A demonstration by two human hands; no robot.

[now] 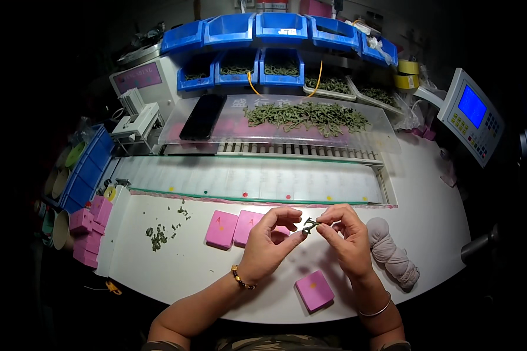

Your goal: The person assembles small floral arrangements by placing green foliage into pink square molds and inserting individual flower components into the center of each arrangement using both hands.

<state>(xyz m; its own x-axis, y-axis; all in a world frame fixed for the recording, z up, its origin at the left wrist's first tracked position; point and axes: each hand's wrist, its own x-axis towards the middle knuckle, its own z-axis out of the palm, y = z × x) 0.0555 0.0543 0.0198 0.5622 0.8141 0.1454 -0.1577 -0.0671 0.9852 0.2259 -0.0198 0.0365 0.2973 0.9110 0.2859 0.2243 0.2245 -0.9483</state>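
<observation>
Above the white worktop, a small dark-green branched piece [311, 222] is held up between my two hands. My right hand [346, 237] pinches one end of it between thumb and fingertips. On its other side, my left hand [267, 241] has its thumb tip against the lower part, with fingers curled around that end. Behind my left hand lie pink blocks [221, 229] in a row, one partly covered by the fingers. Another pink block [314, 291] rests near the table's front edge, between my forearms.
Small green scraps [156, 237] lie at left. Right of my hand is a twisted grey cloth [387, 251]. Beyond sits a clear tray [175, 126] with a heap of green pieces [307, 117] and a black phone [203, 118]. Blue bins [229, 29] and a control panel [473, 108] stand further out.
</observation>
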